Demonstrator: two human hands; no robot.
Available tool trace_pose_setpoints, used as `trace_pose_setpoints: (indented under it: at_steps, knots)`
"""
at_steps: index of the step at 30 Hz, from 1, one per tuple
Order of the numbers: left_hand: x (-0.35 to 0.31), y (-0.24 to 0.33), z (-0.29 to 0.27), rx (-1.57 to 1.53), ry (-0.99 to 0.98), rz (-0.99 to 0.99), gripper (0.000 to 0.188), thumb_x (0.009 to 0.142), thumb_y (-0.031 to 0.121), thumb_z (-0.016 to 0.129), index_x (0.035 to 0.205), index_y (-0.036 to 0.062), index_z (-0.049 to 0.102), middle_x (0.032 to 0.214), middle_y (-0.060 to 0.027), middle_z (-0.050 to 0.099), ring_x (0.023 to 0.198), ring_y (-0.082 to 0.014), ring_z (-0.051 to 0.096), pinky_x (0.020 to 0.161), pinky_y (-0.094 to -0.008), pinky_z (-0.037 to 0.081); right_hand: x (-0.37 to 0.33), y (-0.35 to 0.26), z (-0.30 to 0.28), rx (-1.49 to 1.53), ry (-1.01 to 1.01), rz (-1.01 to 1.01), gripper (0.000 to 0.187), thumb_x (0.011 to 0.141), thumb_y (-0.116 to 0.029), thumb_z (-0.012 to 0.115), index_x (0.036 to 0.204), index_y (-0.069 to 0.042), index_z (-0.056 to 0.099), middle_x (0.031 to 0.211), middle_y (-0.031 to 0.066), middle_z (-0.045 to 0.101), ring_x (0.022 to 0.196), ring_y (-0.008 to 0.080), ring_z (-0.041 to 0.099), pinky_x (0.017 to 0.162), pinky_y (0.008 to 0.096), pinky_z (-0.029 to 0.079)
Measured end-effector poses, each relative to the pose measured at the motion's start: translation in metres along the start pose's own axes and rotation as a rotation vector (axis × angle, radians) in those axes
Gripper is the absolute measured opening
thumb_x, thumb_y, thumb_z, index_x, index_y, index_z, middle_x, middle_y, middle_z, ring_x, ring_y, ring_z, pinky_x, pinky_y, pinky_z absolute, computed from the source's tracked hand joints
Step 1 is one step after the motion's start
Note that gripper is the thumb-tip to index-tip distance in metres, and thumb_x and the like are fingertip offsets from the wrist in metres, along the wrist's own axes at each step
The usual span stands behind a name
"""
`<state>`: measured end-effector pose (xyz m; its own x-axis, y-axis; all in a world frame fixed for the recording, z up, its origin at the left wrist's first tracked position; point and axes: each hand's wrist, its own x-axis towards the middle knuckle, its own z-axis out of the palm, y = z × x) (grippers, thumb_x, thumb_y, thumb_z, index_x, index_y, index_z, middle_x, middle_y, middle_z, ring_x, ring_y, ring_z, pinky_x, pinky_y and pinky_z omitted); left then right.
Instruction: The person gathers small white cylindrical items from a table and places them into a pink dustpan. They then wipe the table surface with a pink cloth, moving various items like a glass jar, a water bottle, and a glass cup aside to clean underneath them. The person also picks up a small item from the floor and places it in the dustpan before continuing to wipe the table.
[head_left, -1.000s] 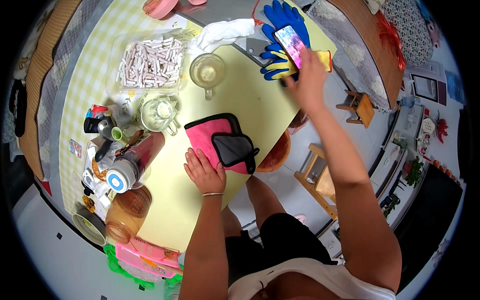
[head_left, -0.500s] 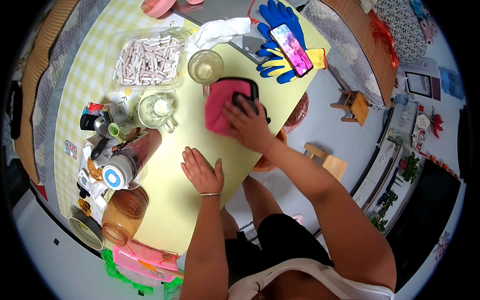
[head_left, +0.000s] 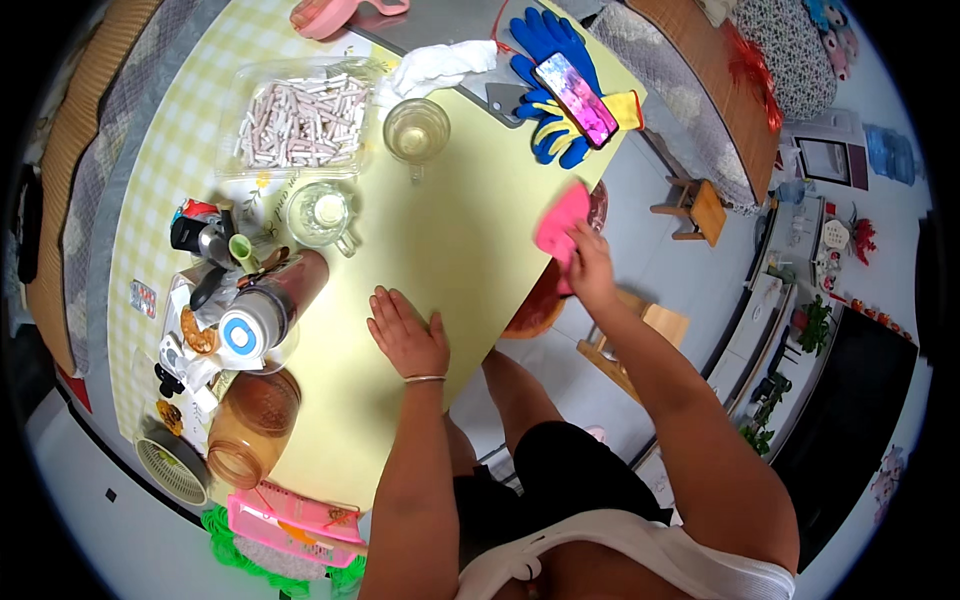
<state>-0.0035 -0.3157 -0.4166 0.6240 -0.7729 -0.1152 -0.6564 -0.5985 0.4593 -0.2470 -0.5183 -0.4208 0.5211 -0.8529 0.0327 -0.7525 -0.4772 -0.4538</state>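
My right hand [head_left: 590, 264] grips a pink cloth [head_left: 562, 222] at the right edge of the pale yellow table [head_left: 455, 260]. The cloth is blurred, and its black edging, seen earlier, is out of sight. Below it, partly hidden by the table edge, is an orange-red tub [head_left: 538, 312]. My left hand [head_left: 411, 334] rests flat on the tabletop, fingers stretched out and empty. Beyond it stand two clear glass mugs: one mug [head_left: 416, 132] is further back, the other mug [head_left: 318, 213] is more to the left.
A clear plastic box [head_left: 300, 125] of pinkish-white sticks sits far left. Along the left are a bottle with a white lid [head_left: 243, 332] and an amber jar [head_left: 252, 425]. Blue-yellow gloves [head_left: 555, 50] bear a phone [head_left: 577, 98]. A white cloth [head_left: 440, 66] lies nearby.
My right hand has moved right with the pink cloth, from the middle of the tabletop to its right edge, and the cloth now looks bunched. My left hand stays nearly in place.
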Motion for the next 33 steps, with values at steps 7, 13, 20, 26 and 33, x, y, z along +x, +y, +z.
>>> trace_pose_setpoints:
  at_steps: [7,13,20,26,33]
  knots:
    - [0.002,-0.010,-0.006,0.042,-0.156,-0.110,0.079,0.082,0.032,0.062,0.142,-0.0043,0.027,0.152,-0.0199,0.020,0.142,-0.0354,0.017,0.113,-0.0519,0.013,0.060,-0.053,-0.020,0.122,0.071,0.076,0.047,0.084,-0.001,0.053,0.130,-0.004,0.049,0.136,0.0175,0.048,0.123,0.0387,0.042,0.102,0.0439,0.035]
    - [-0.002,-0.015,0.002,0.055,-0.114,-0.048,0.082,0.081,0.036,0.060,0.144,-0.0045,0.026,0.153,-0.0199,0.018,0.142,-0.0346,0.015,0.114,-0.0506,0.012,-0.045,-0.163,0.054,-0.165,-0.312,-0.353,0.058,0.076,-0.009,0.065,0.132,-0.009,0.050,0.140,0.0155,0.044,0.119,0.0447,0.041,0.096,0.0469,0.038]
    - [-0.017,-0.024,-0.016,-0.233,0.012,-0.014,0.074,0.081,0.031,0.059,0.140,-0.0047,0.031,0.151,-0.0206,0.021,0.141,-0.0366,0.015,0.113,-0.0525,0.013,0.051,-0.158,0.066,-0.407,-0.012,-0.371,0.067,0.082,-0.021,0.064,0.141,-0.007,0.036,0.146,0.0206,0.034,0.130,0.0482,0.030,0.108,0.0509,0.025]
    - [-0.123,-0.032,-0.032,-0.362,0.142,-0.059,0.072,0.080,0.024,0.062,0.139,-0.0043,0.031,0.144,-0.0251,0.031,0.134,-0.0430,0.029,0.109,-0.0543,0.020,-0.027,-0.269,0.150,-0.084,0.009,-0.304,0.063,0.089,-0.021,0.058,0.139,0.007,0.031,0.136,0.0270,0.040,0.122,0.0466,0.039,0.104,0.0503,0.031]
    - [-0.283,-0.063,-0.090,-0.390,-0.045,-0.307,0.050,0.073,0.007,0.063,0.121,-0.0032,0.053,0.132,-0.0258,0.047,0.118,-0.0430,0.047,0.101,-0.0490,0.036,-0.125,-0.340,0.164,0.061,-0.546,-0.932,0.040,0.073,-0.019,0.063,0.107,0.000,0.056,0.110,0.0207,0.054,0.107,0.0372,0.051,0.094,0.0523,0.039]
